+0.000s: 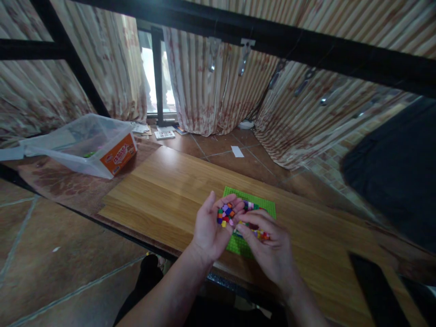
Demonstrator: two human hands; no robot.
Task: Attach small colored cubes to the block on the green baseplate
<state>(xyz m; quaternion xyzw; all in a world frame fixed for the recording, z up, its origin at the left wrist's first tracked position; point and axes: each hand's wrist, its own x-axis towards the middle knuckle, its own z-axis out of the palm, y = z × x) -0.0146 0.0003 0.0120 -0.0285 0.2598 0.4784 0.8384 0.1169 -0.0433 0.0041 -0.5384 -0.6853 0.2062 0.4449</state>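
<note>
My left hand (211, 229) is turned palm up and cupped. In it lies a heap of small coloured building bricks (225, 213), among them orange, purple, red, green and yellow ones. My right hand (269, 240) hovers close beside it, thumb and fingers pinched together near the edge of the palm. Whatever the pinch holds is too small to make out. Beneath both hands lies a bright green studded baseplate (267, 205), with more coloured bricks (262, 234) on it, partly covered by my right hand.
The baseplate rests on a wooden tabletop (163, 181). A clear plastic bin (81, 154) with an orange label stands at the left, a few green pieces inside. A dark flat object (376, 286) lies at the right. Black metal bars (238, 32) and striped curtains (218, 91) are beyond.
</note>
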